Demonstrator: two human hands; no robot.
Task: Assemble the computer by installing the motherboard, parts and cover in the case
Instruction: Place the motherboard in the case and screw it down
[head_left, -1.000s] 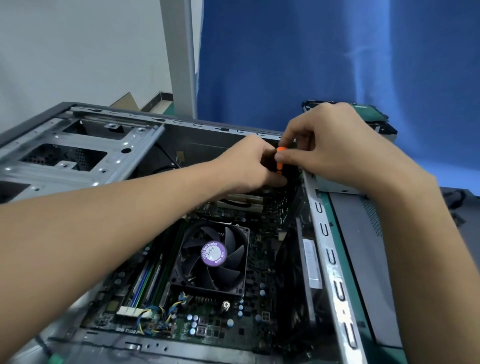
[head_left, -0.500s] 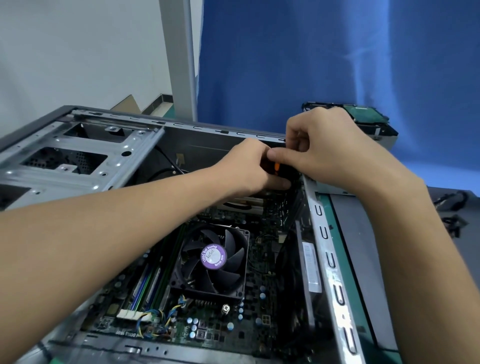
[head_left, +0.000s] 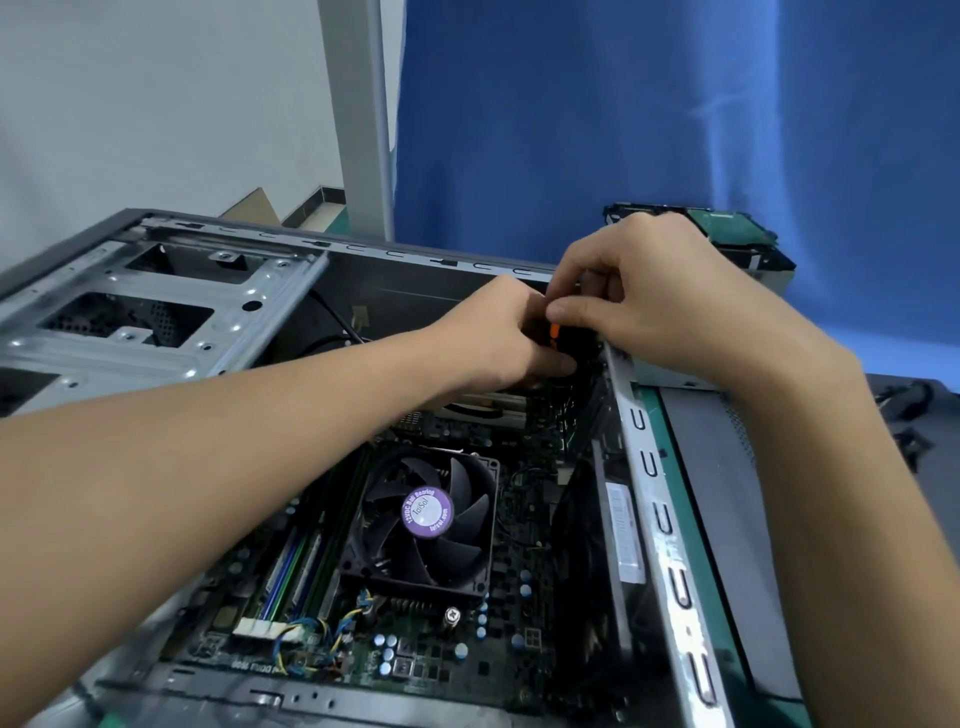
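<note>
The open case (head_left: 156, 332) lies on its side with the motherboard (head_left: 524, 519) seated inside, cooler fan (head_left: 426, 525) facing up. At its far right corner the left grip (head_left: 498, 338) and right grip (head_left: 649, 301) meet, fingers curled, both seemingly pinching a small orange-tipped part (head_left: 554, 332) between them.

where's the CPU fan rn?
Head view, lower centre: the CPU fan sits on the motherboard inside the open case, just right of the RAM slots.
</note>
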